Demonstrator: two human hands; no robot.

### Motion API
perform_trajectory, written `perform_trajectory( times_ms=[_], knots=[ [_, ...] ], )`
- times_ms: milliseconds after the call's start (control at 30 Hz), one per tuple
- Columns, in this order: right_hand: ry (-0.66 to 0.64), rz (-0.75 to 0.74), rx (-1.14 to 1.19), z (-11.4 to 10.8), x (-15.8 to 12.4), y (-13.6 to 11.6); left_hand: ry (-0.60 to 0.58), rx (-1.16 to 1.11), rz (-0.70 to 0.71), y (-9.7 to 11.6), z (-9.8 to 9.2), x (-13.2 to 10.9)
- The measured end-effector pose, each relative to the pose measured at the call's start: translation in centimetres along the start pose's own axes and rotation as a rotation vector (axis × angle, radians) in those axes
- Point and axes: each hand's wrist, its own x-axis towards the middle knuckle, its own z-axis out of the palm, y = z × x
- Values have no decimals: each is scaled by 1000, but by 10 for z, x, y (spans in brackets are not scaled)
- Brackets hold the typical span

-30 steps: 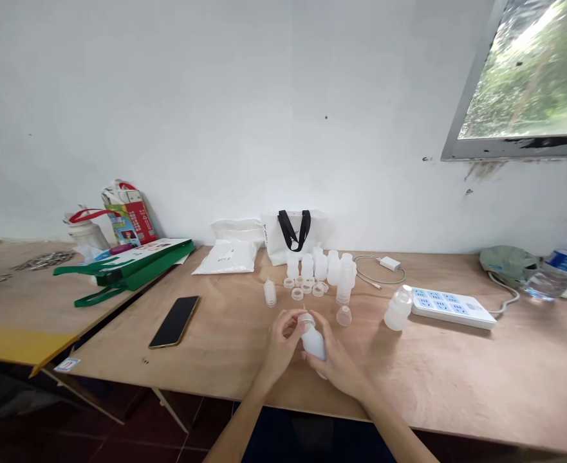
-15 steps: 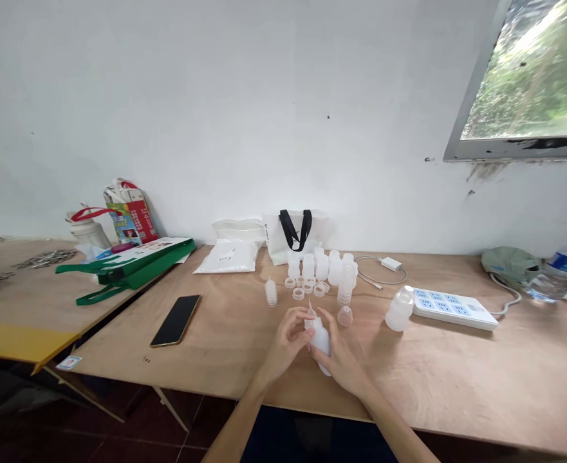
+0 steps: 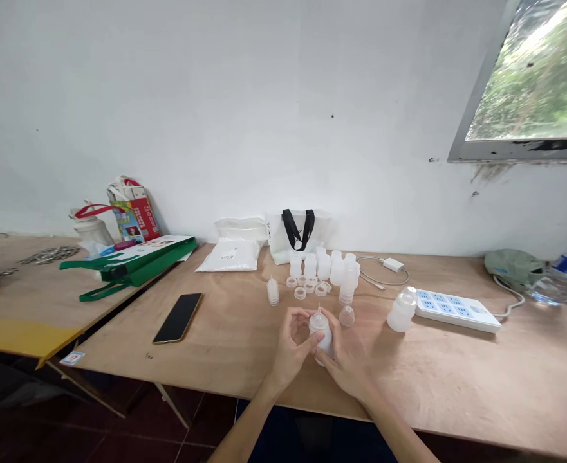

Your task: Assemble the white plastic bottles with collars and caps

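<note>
Over the bench (image 3: 235, 341) at six o'clock, the left hand (image 3: 291, 350) clamps its fingers on the bottle (image 3: 326, 344) near the neck; the right hand (image 3: 349, 368) probably grips its body (far fingertips are hidden). Best support the body without squeezing, keeping the nozzle (image 3: 318, 311) upright.

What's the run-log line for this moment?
left hand: on white bottle near neck | right hand: gripping its body | nozzle: on top, pointing up | clear cap: on table, beyond right hand
</note>
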Motion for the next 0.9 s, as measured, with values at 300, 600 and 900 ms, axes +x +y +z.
perform_trajectory(
  times_ms=[300, 600, 900],
  knots=[
    [51, 86, 179, -2, 4, -6, -110, -8, -78, -6, -5, 1],
    [140, 146, 446, 9, 11, 9, -373, 64, -240, -2, -5, -3],
    [49, 96, 428, -18, 22, -1, -335, 357, -176, 25, -30, 8]
  ],
)
